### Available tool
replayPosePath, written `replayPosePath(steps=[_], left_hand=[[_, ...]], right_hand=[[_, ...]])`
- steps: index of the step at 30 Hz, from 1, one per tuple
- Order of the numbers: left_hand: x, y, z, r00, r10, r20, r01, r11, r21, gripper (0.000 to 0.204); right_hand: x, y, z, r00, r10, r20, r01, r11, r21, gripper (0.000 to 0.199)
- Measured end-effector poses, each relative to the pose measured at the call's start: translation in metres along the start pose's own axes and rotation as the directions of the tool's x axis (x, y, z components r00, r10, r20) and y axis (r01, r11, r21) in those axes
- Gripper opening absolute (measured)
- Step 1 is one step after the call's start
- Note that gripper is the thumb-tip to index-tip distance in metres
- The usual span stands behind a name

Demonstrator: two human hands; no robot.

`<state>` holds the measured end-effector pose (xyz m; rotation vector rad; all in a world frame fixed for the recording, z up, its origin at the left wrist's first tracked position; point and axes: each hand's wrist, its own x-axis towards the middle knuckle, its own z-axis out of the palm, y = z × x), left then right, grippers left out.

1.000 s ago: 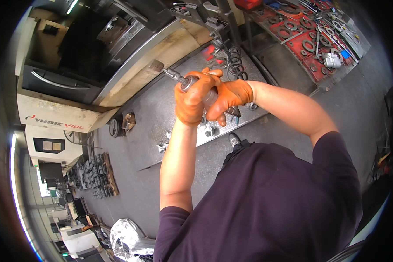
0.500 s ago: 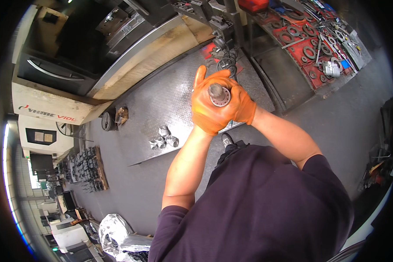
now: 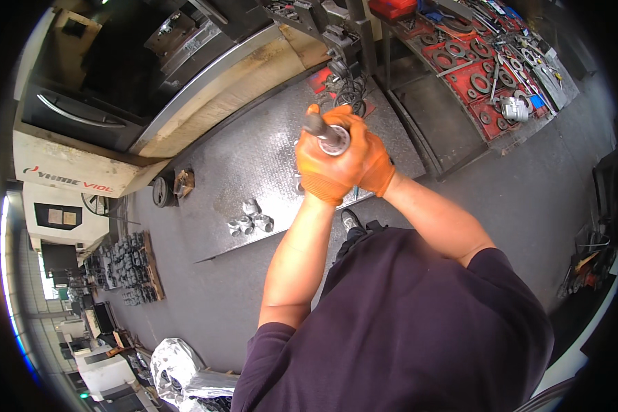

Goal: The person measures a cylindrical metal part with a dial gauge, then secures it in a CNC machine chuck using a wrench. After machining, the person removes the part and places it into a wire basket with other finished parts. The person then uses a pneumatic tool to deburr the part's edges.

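My left hand (image 3: 324, 169), in an orange glove, is wrapped round a metal shaft with a round collar (image 3: 318, 128). Small holes run round the collar. The shaft's bare end points up and a little to the left; its lower part is hidden by the gloves. My right hand (image 3: 378, 163), gloved alike, presses against the left from the right side, its fingers closed round the same piece as far as they show. Below and left of my hands, several grey metal pipe-like castings (image 3: 251, 218) sit in a cluster near the edge of a metal floor plate (image 3: 220, 175).
A large machine with a dark opening and curved handle (image 3: 80, 114) stands at upper left. Tools and rings cover a red-topped bench (image 3: 475, 86) at upper right. Coiled cables (image 3: 350, 93) lie beyond my hands. Stacked dark parts (image 3: 130, 264) stand at left, near silver wrapping (image 3: 175, 367).
Both hands have shifted slightly left with the shaft. Its end now leans further to the left. The whole scene has slid a little leftward in the view.
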<state>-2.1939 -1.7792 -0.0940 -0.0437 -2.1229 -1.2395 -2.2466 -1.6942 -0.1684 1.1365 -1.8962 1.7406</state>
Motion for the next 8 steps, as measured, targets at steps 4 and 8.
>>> replayPosePath(steps=[4, 8], left_hand=[[0.008, -0.005, -0.017, 0.959, -0.284, -0.022, 0.256, 0.893, -0.371, 0.021], [0.02, -0.045, -0.047, 0.945, -0.322, -0.059, 0.124, 0.519, -0.846, 0.042]], right_hand=[[0.011, -0.008, -0.023, 0.907, 0.259, 0.33, -0.307, 0.946, 0.101, 0.039], [0.022, -0.015, -0.05, 0.688, 0.404, 0.603, -0.556, 0.827, 0.079, 0.052]])
